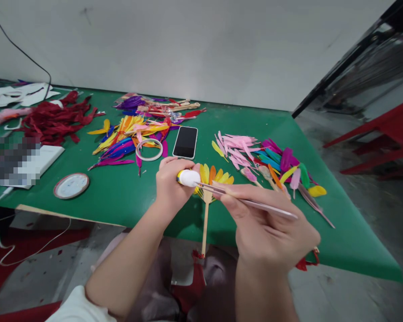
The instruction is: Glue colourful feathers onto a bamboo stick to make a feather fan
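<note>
My left hand (173, 185) is wrapped round a small bottle (190, 178) with a white top and a yellow and blue side. In my right hand (272, 219) is a pair of metal tweezers (268, 207), its tips at the bottle's white end. Whether the tips hold anything is too small to tell. Behind and below them lies a feather fan (206, 197) of yellow and orange feathers; its wooden stick reaches past the table's front edge. My hands hide part of the fan.
On the green table (147, 208) lie a phone (185, 142), a tape roll (149, 150), a round lid (71, 185), pink feathers (238, 147) and mixed feathers (121, 138). Dark red strips (53, 118) are at left. A red stool (383, 134) stands at right.
</note>
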`<state>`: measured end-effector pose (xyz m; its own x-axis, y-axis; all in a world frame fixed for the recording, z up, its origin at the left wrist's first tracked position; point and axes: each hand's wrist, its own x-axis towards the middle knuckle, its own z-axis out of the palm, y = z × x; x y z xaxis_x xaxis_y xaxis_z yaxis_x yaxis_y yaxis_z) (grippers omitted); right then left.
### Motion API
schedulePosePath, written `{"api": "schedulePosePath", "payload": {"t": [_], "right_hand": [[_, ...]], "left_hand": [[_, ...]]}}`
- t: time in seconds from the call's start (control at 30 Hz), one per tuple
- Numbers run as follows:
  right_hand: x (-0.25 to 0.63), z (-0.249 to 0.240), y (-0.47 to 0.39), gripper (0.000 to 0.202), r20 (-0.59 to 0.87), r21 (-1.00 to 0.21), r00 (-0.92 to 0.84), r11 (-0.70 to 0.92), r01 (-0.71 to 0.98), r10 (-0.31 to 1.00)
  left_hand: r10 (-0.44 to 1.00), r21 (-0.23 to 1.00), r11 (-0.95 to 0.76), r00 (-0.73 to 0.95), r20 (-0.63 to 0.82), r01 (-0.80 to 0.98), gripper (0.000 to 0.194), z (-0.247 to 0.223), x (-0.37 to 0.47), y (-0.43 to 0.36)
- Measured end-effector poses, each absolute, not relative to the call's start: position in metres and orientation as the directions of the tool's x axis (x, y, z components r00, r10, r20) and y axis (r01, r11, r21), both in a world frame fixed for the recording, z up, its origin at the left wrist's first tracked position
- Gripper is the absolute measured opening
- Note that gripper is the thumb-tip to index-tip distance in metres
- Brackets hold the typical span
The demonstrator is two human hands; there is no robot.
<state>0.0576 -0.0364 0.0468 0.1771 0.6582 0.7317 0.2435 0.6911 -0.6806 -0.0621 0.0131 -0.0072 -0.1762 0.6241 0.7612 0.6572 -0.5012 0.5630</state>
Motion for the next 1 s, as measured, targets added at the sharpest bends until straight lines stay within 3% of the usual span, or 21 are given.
{"api": "schedulePosePath", "payload": {"t": [0.53, 1.0], "right_hand": [[0.056, 0.044, -0.0339, 0.021, 0.719, -0.693, 0.274, 0.688, 0.217, 0.638], [0.0577, 0.0463, -0.0351, 0.031, 0.721, -0.691, 0.209, 0.708, 0.145, 0.661]], "left_hand": [[0.609, 0.529, -0.491, -0.161, 0.776, 0.692, 0.013, -0.0075, -0.0613, 0.0121], [0.594, 0.506, -0.521, -0.133, 0.793, 0.688, 0.01, -0.0044, -0.0615, 0.0097]]}}
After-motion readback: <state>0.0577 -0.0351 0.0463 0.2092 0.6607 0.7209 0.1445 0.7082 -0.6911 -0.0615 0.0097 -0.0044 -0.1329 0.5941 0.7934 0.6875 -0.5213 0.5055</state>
